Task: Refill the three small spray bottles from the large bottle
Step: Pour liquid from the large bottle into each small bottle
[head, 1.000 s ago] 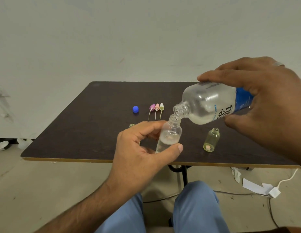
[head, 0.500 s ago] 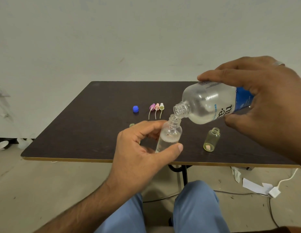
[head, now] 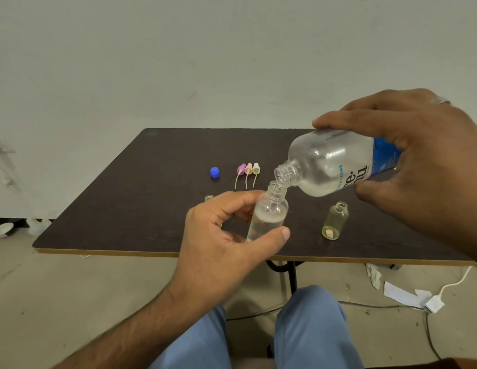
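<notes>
My left hand (head: 221, 243) grips a small clear spray bottle (head: 268, 217), uncapped and partly filled with clear liquid, above the table's front edge. My right hand (head: 423, 166) holds the large clear bottle (head: 330, 163) with a blue label, tipped so its open mouth sits over the small bottle's neck. A small yellowish bottle (head: 335, 221) stands open on the table to the right. Another small bottle (head: 209, 198) is mostly hidden behind my left hand. Three spray heads, purple (head: 241, 169), pink (head: 248, 168) and pale yellow (head: 255, 168), lie in a row.
A blue cap (head: 214, 172) lies left of the spray heads on the dark table (head: 125, 209). My knees in blue trousers (head: 306, 328) are below the table. Papers and a white cable with plug (head: 434, 303) lie on the floor at right, and white bowls (head: 3, 230) at left.
The liquid level in the small bottle has risen slightly. Both hands and bottles have hardly moved.
</notes>
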